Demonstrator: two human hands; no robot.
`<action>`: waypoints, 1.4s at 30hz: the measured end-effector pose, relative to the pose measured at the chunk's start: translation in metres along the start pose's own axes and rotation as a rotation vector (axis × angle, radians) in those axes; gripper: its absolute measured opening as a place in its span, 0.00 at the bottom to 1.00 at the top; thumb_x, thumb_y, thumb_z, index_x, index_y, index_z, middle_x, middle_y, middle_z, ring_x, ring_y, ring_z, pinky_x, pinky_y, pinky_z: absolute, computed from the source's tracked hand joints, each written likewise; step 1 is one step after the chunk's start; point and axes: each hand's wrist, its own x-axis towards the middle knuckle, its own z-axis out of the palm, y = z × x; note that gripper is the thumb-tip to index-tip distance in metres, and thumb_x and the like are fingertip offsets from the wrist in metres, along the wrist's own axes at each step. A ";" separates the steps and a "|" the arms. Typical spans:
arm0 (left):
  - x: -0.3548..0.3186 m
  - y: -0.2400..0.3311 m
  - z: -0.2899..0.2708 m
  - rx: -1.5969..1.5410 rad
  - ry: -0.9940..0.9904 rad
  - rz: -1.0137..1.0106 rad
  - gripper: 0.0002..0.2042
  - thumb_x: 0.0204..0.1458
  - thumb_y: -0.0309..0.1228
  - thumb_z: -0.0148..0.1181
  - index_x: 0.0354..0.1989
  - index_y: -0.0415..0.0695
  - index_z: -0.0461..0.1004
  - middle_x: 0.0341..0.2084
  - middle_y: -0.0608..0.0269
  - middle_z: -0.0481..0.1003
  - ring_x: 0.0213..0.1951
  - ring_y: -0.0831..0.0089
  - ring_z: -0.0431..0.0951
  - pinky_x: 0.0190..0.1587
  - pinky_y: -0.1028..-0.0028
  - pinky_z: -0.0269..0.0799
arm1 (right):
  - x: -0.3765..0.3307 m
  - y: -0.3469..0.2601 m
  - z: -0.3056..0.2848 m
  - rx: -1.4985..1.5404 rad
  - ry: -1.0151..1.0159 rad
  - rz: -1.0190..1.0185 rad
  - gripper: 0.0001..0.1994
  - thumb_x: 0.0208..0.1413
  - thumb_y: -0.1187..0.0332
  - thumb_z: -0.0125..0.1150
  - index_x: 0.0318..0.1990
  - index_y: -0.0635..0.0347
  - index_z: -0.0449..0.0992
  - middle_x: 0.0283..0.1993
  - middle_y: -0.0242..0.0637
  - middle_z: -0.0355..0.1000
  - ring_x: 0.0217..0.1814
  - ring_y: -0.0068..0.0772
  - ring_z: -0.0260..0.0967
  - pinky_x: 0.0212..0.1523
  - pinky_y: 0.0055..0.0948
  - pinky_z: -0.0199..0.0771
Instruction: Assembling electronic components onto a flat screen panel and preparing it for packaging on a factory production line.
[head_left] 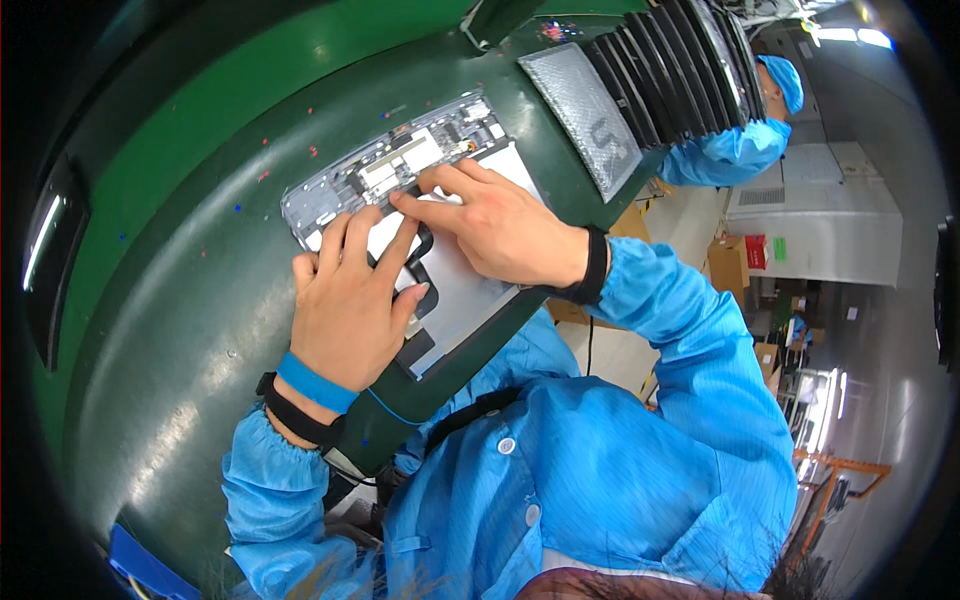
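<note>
An opened laptop base (440,150) lies at a slant on the green table, its circuit board and metal parts bared. Over its near left part rests my left hand (350,300), fingers spread and fingertips down on the casing. A black part (425,290) shows beside that hand's thumb. My right hand (500,225) reaches in from the right, its fingers stretched toward the lower edge of the circuit board, the index fingertip close to my left fingers. Whether anything small lies under the fingertips is hidden.
Right of the laptop lies a silvery bubble-wrap sheet (585,115), next to a row of black panels (675,75). Small red and blue bits dot the green table (190,290). At the far right sits a person (735,150) in blue. A blue object (145,565) stands lower left.
</note>
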 end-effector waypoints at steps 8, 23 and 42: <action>0.002 0.004 -0.005 0.045 -0.013 0.011 0.34 0.58 0.41 0.68 0.75 0.52 0.69 0.63 0.51 0.66 0.65 0.56 0.66 0.55 0.57 0.60 | -0.018 0.064 -0.039 0.901 -0.086 0.668 0.20 0.68 0.73 0.51 0.65 0.66 0.73 0.39 0.26 0.73 0.38 0.18 0.70 0.37 0.22 0.71; -0.062 0.032 -0.017 -0.484 0.294 -0.607 0.35 0.62 0.24 0.62 0.78 0.43 0.55 0.64 0.45 0.68 0.65 0.55 0.70 0.63 0.58 0.70 | -0.019 0.080 -0.008 1.220 -0.036 0.611 0.25 0.68 0.72 0.55 0.71 0.73 0.65 0.44 0.30 0.76 0.44 0.20 0.73 0.44 0.22 0.75; -0.032 0.041 0.003 -1.332 0.450 -0.999 0.35 0.62 0.31 0.56 0.78 0.34 0.53 0.63 0.57 0.71 0.63 0.66 0.70 0.68 0.49 0.61 | -0.102 0.104 0.012 1.481 0.066 0.522 0.37 0.67 0.74 0.59 0.80 0.73 0.49 0.78 0.52 0.58 0.77 0.41 0.60 0.76 0.34 0.59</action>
